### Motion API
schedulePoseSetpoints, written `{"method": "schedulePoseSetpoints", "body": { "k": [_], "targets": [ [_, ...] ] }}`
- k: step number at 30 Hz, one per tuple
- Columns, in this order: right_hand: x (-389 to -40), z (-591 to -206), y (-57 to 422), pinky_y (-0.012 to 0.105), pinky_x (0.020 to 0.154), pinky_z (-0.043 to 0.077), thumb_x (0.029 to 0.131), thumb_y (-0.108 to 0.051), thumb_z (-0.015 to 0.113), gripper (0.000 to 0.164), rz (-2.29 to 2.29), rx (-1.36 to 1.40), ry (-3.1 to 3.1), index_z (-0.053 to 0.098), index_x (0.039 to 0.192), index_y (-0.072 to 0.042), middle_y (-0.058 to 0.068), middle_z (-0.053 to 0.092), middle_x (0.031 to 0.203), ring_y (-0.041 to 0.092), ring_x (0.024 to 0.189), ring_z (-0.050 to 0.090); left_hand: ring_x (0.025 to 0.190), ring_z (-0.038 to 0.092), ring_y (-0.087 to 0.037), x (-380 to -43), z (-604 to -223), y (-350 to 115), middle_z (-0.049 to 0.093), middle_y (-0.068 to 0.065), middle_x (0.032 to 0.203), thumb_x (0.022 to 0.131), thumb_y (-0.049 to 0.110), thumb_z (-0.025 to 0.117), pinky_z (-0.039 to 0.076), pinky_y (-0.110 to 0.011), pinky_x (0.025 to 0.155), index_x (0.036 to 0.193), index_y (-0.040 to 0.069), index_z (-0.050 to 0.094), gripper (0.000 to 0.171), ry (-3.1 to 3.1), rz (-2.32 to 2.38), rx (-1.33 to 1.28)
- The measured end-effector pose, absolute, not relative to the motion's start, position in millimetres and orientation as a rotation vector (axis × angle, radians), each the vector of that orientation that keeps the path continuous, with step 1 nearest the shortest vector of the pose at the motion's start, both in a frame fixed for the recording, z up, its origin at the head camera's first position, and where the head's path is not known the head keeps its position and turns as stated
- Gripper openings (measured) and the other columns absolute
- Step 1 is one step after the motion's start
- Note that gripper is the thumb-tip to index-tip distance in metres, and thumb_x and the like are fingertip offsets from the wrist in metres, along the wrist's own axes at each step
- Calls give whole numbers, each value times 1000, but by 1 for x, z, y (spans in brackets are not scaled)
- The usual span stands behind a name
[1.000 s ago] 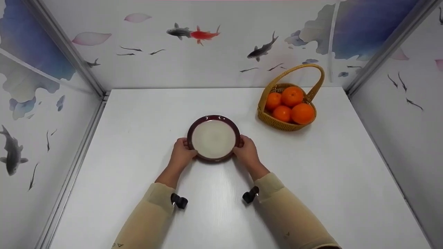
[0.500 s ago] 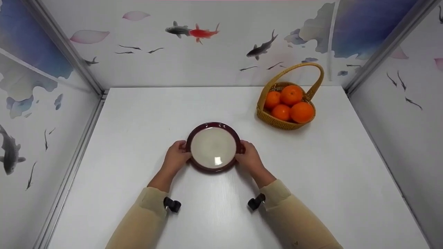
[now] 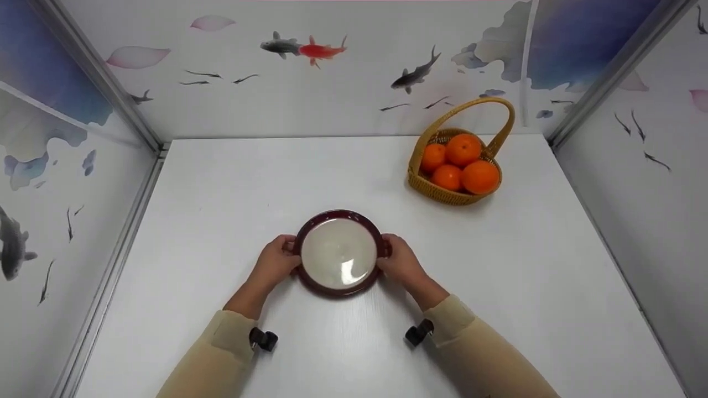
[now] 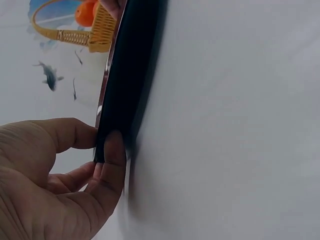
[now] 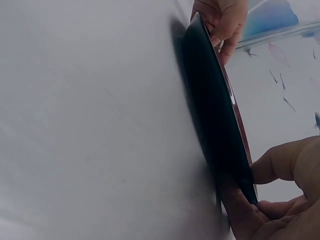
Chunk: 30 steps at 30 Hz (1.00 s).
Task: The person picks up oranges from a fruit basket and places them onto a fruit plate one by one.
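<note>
A round plate (image 3: pixel 338 254) with a cream centre and a dark red rim is held level between both hands, close over the white table. My left hand (image 3: pixel 274 260) pinches its left edge, the thumb on the rim and the fingers beneath, as the left wrist view shows with the hand (image 4: pixel 75 175) near the dark underside. On the opposite edge my right hand (image 3: pixel 402 261) grips in the same way; in the right wrist view this hand (image 5: pixel 285 190) has its thumb on top and fingers under the plate (image 5: pixel 215 110).
A wicker basket (image 3: pixel 442 193) with a tall handle stands at the back right of the table (image 3: pixel 221 193), holding several oranges (image 3: pixel 480 177). White panels printed with fish and petals (image 3: pixel 138 57) enclose the table at the back and on both sides.
Both hands have brought the plate toward the person, down in the head view, keeping their hold on its two sides. The basket stays in its place, while the head view shifts slightly.
</note>
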State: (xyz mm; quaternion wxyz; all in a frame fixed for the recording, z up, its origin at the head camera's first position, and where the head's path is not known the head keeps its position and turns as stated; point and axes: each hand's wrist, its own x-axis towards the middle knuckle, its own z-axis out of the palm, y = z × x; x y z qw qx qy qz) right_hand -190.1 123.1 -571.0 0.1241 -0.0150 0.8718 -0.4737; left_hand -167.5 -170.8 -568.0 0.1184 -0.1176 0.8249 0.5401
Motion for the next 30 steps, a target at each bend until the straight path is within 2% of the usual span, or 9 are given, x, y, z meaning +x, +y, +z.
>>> {"method": "schedulePoseSetpoints", "body": {
  "k": [6,12,20,30],
  "targets": [
    [-181,-571,126,37,88,54,80,8,63,54,-1419,-90,2517,59,134,6,17,65,115,27,104,60,86,66,-20,-160,-567,-174,66,-17,116,87,4,66,59,-30,68,139,0,58,53,2369,1586,-346],
    [-173,-572,127,40,94,51,81,7,64,53,-1434,-97,2504,61,134,4,16,66,115,26,106,59,84,67,-20,-154,-569,-176,67,-17,113,85,2,65,60,-30,68,136,0,58,52,2359,1576,-350],
    [-169,-574,127,32,81,52,82,9,60,55,-1519,-99,2449,60,137,4,15,66,110,25,98,59,85,66,-19,-147,-571,-177,66,-16,111,83,-2,66,59,-29,67,135,0,59,52,2296,1671,-384],
    [-169,-577,124,33,84,51,79,10,60,56,-1520,-137,2484,61,136,4,16,65,109,25,98,59,84,66,-18,-144,-573,-177,65,-17,110,83,-2,66,58,-28,64,136,-3,58,53,2303,1705,-381]
  ]
}}
